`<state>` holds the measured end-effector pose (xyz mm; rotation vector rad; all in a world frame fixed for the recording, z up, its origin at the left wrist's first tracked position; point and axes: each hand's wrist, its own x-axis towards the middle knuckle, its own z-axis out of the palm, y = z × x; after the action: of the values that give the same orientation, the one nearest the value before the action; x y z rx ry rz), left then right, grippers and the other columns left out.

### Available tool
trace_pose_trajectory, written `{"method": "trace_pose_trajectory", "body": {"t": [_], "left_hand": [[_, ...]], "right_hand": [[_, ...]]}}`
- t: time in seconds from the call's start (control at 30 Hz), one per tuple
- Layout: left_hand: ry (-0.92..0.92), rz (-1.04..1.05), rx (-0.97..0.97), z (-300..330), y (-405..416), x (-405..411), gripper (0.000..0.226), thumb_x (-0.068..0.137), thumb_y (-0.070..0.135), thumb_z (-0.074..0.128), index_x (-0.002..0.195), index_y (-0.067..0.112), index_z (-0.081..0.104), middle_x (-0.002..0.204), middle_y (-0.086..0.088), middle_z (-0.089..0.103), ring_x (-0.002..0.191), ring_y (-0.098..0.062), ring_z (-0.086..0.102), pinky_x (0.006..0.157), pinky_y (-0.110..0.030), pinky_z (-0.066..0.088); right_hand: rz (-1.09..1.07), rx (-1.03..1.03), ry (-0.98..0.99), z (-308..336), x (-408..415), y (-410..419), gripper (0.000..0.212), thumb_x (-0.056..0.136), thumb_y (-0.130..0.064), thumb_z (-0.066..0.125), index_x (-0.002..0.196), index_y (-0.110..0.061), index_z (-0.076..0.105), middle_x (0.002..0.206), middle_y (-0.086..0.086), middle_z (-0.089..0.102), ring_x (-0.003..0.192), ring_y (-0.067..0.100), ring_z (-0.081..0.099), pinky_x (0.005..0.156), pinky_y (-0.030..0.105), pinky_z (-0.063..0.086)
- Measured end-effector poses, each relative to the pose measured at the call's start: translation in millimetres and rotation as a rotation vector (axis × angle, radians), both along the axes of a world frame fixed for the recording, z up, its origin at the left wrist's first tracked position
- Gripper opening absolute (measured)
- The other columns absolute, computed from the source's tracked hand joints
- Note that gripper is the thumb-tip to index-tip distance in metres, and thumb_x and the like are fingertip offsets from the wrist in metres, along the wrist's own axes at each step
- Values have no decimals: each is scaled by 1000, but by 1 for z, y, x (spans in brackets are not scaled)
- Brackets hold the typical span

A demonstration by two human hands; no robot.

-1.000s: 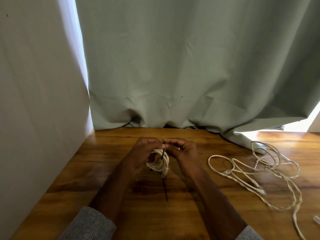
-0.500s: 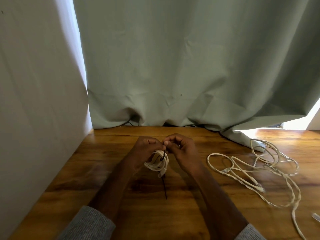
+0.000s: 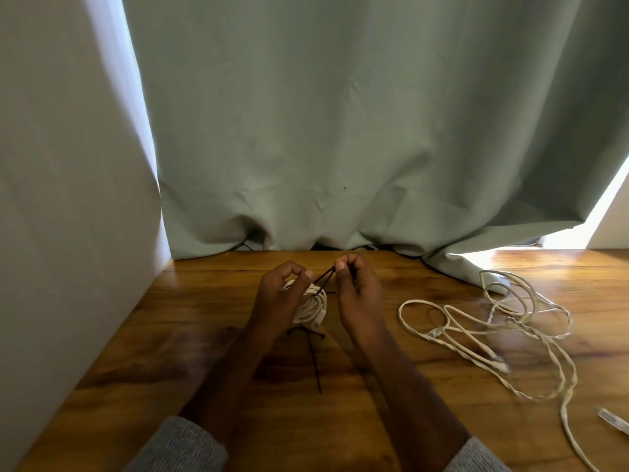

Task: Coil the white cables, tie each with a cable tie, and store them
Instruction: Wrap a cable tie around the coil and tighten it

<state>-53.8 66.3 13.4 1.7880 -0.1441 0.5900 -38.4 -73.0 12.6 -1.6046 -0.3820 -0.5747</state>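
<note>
A small coiled white cable [image 3: 311,308] hangs between my hands just above the wooden table [image 3: 190,338]. My left hand [image 3: 277,294] grips the coil from the left. My right hand [image 3: 355,287] pinches the end of a thin black cable tie [image 3: 323,278] that runs down to the coil's top. Loose black ties [image 3: 315,356] lie on the table under the coil. Several uncoiled white cables [image 3: 493,325] sprawl on the table to the right.
A pale green curtain [image 3: 340,131] hangs along the table's back edge and drapes onto it at the right. A light wall [image 3: 68,199] borders the left side. A small white connector [image 3: 614,422] lies at the right edge.
My right hand has pulled away up and to the right, drawing the black tie taut out of the coil. The hands, touching before, are now apart.
</note>
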Motion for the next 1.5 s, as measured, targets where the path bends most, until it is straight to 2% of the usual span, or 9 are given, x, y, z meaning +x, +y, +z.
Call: {"method": "trace_pose_trajectory", "body": {"t": [0.17, 0.33, 0.5, 0.7, 0.87, 1.0, 1.2, 1.37, 1.5], "left_hand": [[-4, 133, -47, -11, 2, 2, 15, 93, 24, 63, 80, 18, 66, 77, 3, 69, 74, -14, 65, 63, -26, 51], [125, 214, -364, -12, 20, 4, 15, 92, 28, 67, 80, 20, 69, 80, -6, 73, 75, -25, 70, 64, -38, 55], [180, 217, -467, -13, 21, 3, 16, 92, 27, 67, 79, 17, 70, 75, -1, 72, 72, -21, 68, 62, -34, 53], [195, 179, -642, -3, 18, 4, 22, 92, 25, 66, 70, 20, 68, 72, -4, 68, 68, -21, 64, 60, -32, 51], [212, 161, -715, 0, 13, 5, 24, 93, 23, 65, 70, 19, 65, 70, -5, 65, 63, -19, 62, 55, -30, 50], [223, 189, -787, 2, 14, 4, 26, 92, 24, 66, 67, 19, 67, 76, -12, 68, 71, -27, 65, 69, -42, 54], [228, 179, -769, 3, 11, 3, 23, 94, 23, 64, 73, 14, 65, 68, -8, 68, 55, -18, 61, 48, -25, 47], [241, 186, -768, 4, 14, 2, 20, 93, 24, 65, 76, 14, 69, 75, -11, 73, 69, -25, 69, 63, -35, 54], [277, 165, -787, 10, 15, 0, 16, 94, 23, 64, 81, 14, 68, 71, -6, 71, 60, -18, 67, 51, -25, 52]], "right_hand": [[-135, -17, -140, 5, -8, 3, 15, 105, -12, 49, 94, -17, 56, 81, -4, 57, 73, 8, 54, 66, 23, 45], [-156, 3, -152, 14, -3, -18, 17, 106, -13, 48, 93, -19, 56, 78, -3, 60, 71, 7, 58, 66, 23, 47], [-46, -220, -71, -3, 2, -7, 13, 103, -12, 53, 93, -15, 60, 77, -9, 60, 71, 3, 56, 62, 11, 40], [53, -335, 76, -11, -1, -1, 13, 103, -22, 54, 104, -21, 67, 93, -9, 69, 86, 3, 63, 72, 24, 51], [61, -355, -110, -3, -13, -1, 19, 91, -9, 69, 107, -19, 67, 97, -6, 66, 85, 6, 61, 69, 13, 47], [112, -541, -250, -5, -15, -1, 19, 89, -16, 74, 107, -17, 69, 104, -4, 59, 91, 6, 57, 76, 21, 50], [34, -887, -283, -5, -15, 9, 45, 91, -9, 66, 130, -32, 59, 123, -2, 49, 105, 14, 50, 79, 30, 53], [13, -942, -279, -4, -12, 11, 26, 92, -13, 68, 117, -22, 67, 122, -3, 50, 104, 15, 54, 77, 30, 55], [99, -759, -221, -5, -8, 6, 14, 97, -16, 65, 110, -19, 68, 119, -6, 47, 93, 7, 56, 75, 24, 55]]}}
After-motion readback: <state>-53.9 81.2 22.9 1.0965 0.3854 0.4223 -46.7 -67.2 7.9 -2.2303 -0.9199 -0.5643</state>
